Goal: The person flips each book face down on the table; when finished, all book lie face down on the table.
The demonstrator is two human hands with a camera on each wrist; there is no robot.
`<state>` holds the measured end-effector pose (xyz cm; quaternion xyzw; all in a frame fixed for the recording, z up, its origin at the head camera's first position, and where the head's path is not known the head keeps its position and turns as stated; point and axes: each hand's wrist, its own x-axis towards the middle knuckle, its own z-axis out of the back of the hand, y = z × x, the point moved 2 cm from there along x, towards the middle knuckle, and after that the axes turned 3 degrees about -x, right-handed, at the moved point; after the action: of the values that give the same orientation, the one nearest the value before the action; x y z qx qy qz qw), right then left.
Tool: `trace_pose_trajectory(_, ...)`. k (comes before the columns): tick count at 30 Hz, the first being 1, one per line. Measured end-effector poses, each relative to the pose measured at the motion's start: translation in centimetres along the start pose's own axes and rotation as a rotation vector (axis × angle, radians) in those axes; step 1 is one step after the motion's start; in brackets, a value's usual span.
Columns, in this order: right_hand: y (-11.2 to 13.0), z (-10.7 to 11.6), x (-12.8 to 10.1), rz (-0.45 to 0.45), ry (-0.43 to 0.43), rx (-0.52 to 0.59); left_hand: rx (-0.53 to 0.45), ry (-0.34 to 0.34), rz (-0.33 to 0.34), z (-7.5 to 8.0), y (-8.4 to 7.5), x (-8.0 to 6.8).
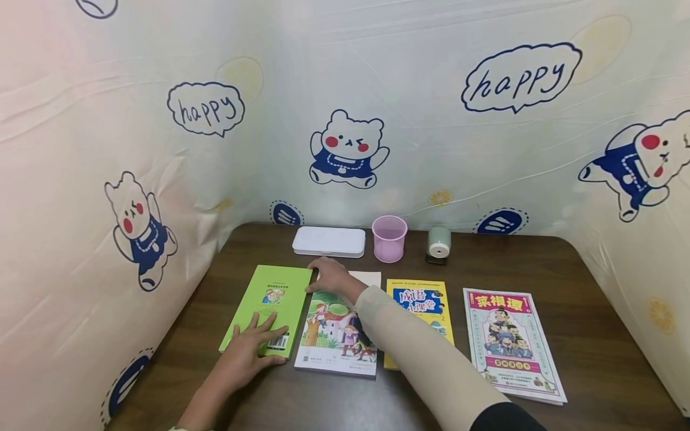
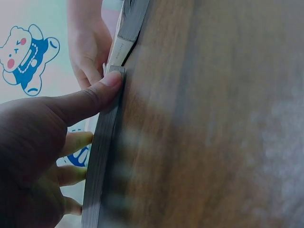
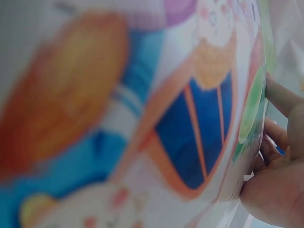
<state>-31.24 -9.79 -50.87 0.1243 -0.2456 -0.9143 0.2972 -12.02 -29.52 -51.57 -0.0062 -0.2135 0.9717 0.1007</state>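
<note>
Green cover first: a green book (image 1: 268,308) lies flat at the left end of a row of four books on the dark wooden bench (image 1: 593,335). The left hand (image 1: 249,354) rests on its near end, fingers (image 1: 262,327) straight and slightly spread over the barcode corner; in the left wrist view the thumb presses against the book's near corner edge, the other fingers lying across the cover. Just right of it, edges touching or nearly so, lies an illustrated book (image 1: 338,332) with trees and children on its cover. The right hand (image 1: 331,276) sits at the far left corner of this book, where it meets the green one; fingers bent over the corner. The right wrist view, badly blurred, shows a thumb and fingertips at the cover's edge, so they seem to pinch the corner, though I cannot tell for certain. The right forearm, in a pale sleeve, crosses the illustrated book and part of a yellow book (image 1: 426,308) beside it. Further right, apart, lies a book with a red title band (image 1: 512,344). Along the back of the bench: a white flat case (image 1: 329,241), a pink cup (image 1: 389,238), a small pale green sharpener-like object (image 1: 438,244). Cloth printed with bears and "happy" bubbles (image 1: 345,90) walls three sides.
</note>
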Motion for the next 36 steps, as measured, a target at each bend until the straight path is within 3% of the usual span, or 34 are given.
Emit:
trace_pose_trajectory(12, 0.2, 0.4, 0.0, -0.023, 0.032, -0.032, -0.007, 0.010, 0.016, 0.2, -0.2, 0.2)
trace_pose_trajectory(18, -0.1, 0.6, -0.1, 0.017, 0.050, -0.089, -0.015, 0.013, 0.018, 0.2, -0.1, 0.2)
trace_pose_trajectory(26, -1.2, 1.2, -1.0, 0.096, 0.063, -0.064, -0.005, 0.015, 0.027, 0.2, -0.1, 0.2)
trace_pose_trajectory(36, -2.8, 2.5, -2.7, 0.074, 0.090, -0.044, -0.006, 0.000, 0.005, 0.2, 0.0, 0.1)
